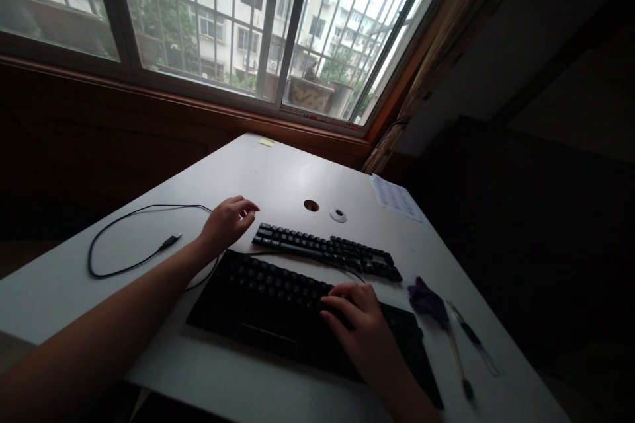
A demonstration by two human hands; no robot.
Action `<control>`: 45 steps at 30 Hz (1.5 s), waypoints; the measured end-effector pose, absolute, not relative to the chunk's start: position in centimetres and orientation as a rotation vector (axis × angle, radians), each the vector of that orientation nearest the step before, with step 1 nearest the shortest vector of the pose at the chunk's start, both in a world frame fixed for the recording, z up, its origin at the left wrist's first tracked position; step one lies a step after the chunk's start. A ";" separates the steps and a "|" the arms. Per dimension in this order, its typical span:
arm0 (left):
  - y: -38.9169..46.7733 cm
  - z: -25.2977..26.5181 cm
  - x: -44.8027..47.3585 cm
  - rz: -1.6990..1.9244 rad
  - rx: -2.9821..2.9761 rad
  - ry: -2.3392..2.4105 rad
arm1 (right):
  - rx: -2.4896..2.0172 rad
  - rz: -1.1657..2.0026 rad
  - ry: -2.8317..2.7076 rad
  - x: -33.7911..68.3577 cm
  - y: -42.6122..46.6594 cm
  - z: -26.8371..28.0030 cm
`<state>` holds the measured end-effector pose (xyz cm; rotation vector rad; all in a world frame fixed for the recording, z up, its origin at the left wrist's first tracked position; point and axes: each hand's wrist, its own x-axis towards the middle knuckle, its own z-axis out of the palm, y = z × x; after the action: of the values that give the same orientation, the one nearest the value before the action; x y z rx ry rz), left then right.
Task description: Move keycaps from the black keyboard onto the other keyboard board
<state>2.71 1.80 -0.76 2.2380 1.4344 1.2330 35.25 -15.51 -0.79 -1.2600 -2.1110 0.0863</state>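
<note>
A black keyboard with a wide palm rest lies at an angle on the white table. My right hand is over its middle-right part, fingertips down at the keys. The thumb and index finger are a little apart, and no held thing shows between them. Behind the keyboard, black keycaps lie set out in rows like a keyboard layout. Just left of these rows, my left hand hovers above the table with fingers loosely bent and apart, holding nothing visible. My right hand hides some of the keys.
A black cable with a USB plug loops on the left. On the right lie a purple cloth, a thin brush and a wire-ended tool. Farther back are a cable hole, its round cover and a printed sheet.
</note>
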 end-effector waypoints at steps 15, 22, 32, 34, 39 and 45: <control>1.9 -1.0 2.7 1.218 2.263 1.438 | -1.171 -0.150 -2.230 34.5 -16.0 -0.9; 1.9 -1.0 2.7 1.205 2.259 1.424 | -1.157 -0.155 -2.217 34.5 -16.1 -1.0; 1.9 -1.3 2.6 1.194 2.272 1.405 | -1.154 -0.146 -2.226 34.8 -16.2 -1.4; 1.9 -1.3 2.6 1.195 2.274 1.398 | -1.157 -0.138 -2.219 34.8 -16.2 -1.4; 2.0 -1.2 2.7 1.177 2.273 1.403 | -1.150 -0.148 -2.234 34.6 -16.2 -1.3; 2.0 -1.2 2.7 1.166 2.292 1.414 | -1.178 -0.280 -2.285 34.2 -16.3 -1.4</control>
<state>2.72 2.03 -1.25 2.2922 1.4144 1.1663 34.22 -16.30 -1.45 -1.1784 -2.2849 -0.2795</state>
